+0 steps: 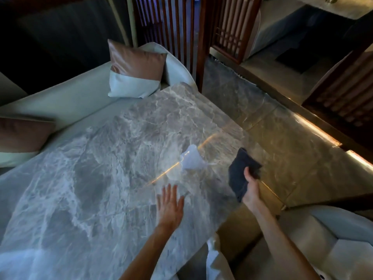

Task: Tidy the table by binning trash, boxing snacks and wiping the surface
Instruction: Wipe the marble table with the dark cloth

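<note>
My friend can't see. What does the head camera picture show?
A person's right hand grips a dark cloth above a grey marble table, while the left hand reaches flat, fingers spread, toward a crumpled white tissue. Cushions sit on a pale sofa behind.

Left hand (170,207) flat, fingers spread, arm extended; right hand (251,190) raised, fingers clenched.

The bench (105,178) is grey marble veined with white and streaked by an amber reflection. On it lies a crumpled white tissue (191,159); to the right of the tissue is a dark charcoal cloth (241,172). Beyond the bench, the cushion (135,70) is copper-brown above pale grey, on a pale grey sofa (66,102).
</note>
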